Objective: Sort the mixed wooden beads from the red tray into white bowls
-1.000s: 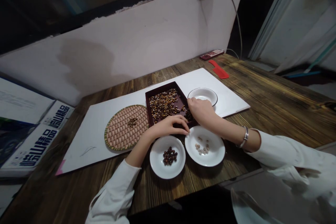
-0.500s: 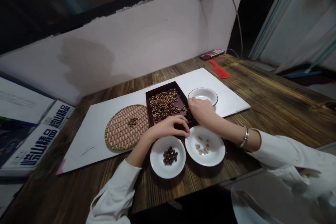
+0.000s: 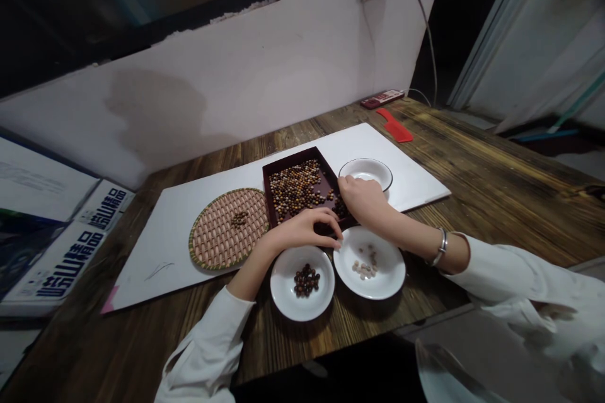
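A dark tray (image 3: 289, 165) of mixed beads (image 3: 295, 190) sits on the white board (image 3: 165, 227) – both hands work its near edge. The right hand (image 3: 362, 198) curls narrow among the beads; whether it holds one, I cannot tell. The left hand (image 3: 302, 230) rests loosely curved above the dish of dark beads (image 3: 302, 281), beside the dish of pale beads (image 3: 368, 261) – sorted piles kept close.

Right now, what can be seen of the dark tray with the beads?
The tray is a dark reddish-brown rectangle with low raised walls, looking like lacquered wood. It lies flat on the white board, between the woven mat and a white bowl. Mixed brown, tan and dark beads cover most of its floor. The left hand rests over its near edge; the right hand reaches into its near right corner.
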The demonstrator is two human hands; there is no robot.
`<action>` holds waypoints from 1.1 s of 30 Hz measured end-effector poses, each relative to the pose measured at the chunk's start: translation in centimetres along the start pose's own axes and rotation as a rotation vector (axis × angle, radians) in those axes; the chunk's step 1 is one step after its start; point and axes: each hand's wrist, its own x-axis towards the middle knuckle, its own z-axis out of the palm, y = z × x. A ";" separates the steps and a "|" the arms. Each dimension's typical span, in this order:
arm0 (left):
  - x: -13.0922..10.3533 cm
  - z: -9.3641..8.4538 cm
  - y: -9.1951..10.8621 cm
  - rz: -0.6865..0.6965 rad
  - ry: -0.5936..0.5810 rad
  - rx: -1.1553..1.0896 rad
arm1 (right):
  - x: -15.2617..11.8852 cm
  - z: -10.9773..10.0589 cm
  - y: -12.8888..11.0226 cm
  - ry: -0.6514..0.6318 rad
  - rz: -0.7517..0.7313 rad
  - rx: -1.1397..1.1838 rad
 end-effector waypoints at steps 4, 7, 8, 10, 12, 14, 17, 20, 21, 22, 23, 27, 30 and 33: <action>0.0 0.0 0.0 0.000 0.000 -0.013 | 0.0 0.1 0.0 -0.002 0.000 0.002; 0.0 0.0 0.0 -0.011 0.000 -0.011 | 0.0 0.1 0.0 0.012 -0.008 0.004; 0.0 0.0 0.0 -0.014 -0.001 -0.011 | 0.0 0.1 0.0 0.016 -0.008 0.006; 0.0 0.0 0.0 -0.015 -0.002 -0.012 | 0.0 0.2 0.0 0.017 -0.005 0.009; 0.0 0.0 0.0 -0.011 -0.005 -0.012 | 0.0 0.2 0.0 0.015 -0.003 0.010; 0.0 -0.1 0.1 -0.011 -0.007 -0.009 | 0.0 0.3 0.1 0.021 -0.006 0.007; 0.1 -0.1 0.1 -0.022 0.004 0.006 | 0.1 0.5 0.1 0.035 -0.007 0.002; 0.3 0.0 0.0 -0.021 0.043 0.036 | 0.2 0.7 0.1 0.040 -0.006 0.001; 0.3 0.0 0.0 -0.016 0.055 0.045 | 0.2 0.7 0.1 0.039 -0.005 0.001; 0.3 0.0 -0.1 -0.012 0.061 0.053 | 0.2 0.7 0.1 0.039 -0.006 0.000; 0.3 0.1 -0.1 -0.007 0.064 0.058 | 0.2 0.7 0.1 0.038 -0.004 -0.002; 0.3 0.0 -0.1 0.006 0.095 0.028 | 0.1 0.5 0.1 0.030 0.001 -0.008; 0.3 0.0 0.0 -0.031 0.186 0.020 | 0.1 0.3 0.1 0.013 -0.002 -0.010; 0.5 -0.1 -0.2 -0.087 0.287 0.079 | 0.0 0.2 0.1 0.008 -0.006 -0.009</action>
